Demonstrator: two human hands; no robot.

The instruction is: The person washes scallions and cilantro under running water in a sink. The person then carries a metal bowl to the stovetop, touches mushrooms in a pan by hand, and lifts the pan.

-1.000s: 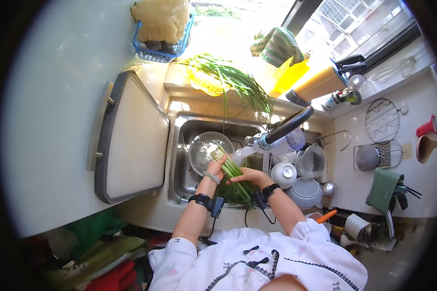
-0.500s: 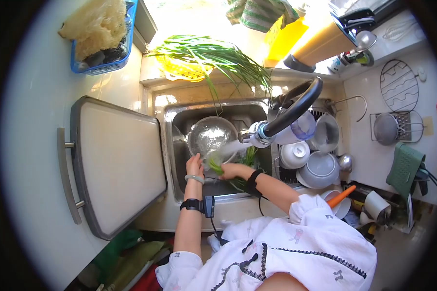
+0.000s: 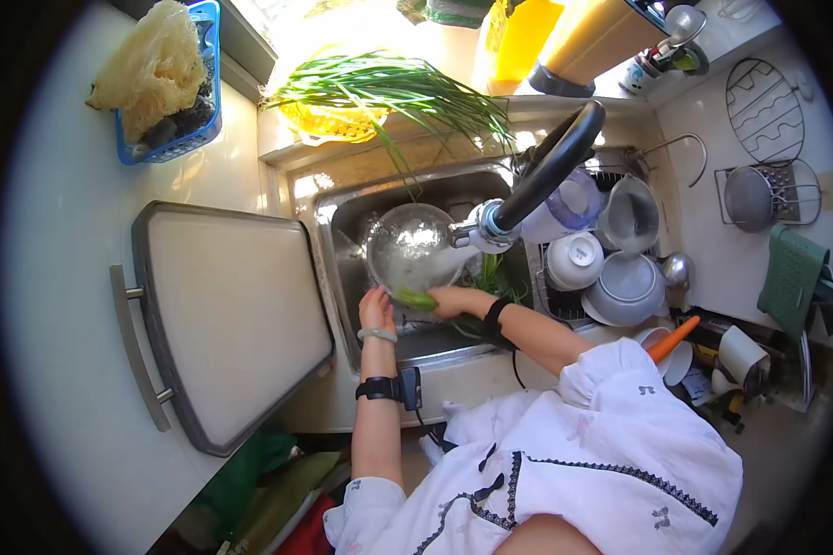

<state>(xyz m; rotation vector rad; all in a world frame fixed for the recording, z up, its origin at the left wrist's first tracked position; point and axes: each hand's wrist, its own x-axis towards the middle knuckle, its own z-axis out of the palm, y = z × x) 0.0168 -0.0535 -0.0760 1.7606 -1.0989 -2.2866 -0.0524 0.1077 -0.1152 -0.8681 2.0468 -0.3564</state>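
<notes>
Water runs from the black-and-chrome faucet into a clear bowl in the steel sink. My right hand is closed round a bunch of green stalks, whose ends lie at the bowl's near rim under the water. Beside the bowl's lower left rim is my left hand, its fingers close together and bent; what they hold, if anything, is too small to tell. More green leaves lie in the sink to the right of the bowl.
Long green stalks rest on a yellow basket behind the sink. A cutting board lies at the left, below a blue basket. White bowls and pots stand on the right rack. An orange handle sticks up nearer.
The view has shifted. My left hand has let go of the green bunch and moved to the left of it. The bunch, in my right hand, has come over the bowl's near rim.
</notes>
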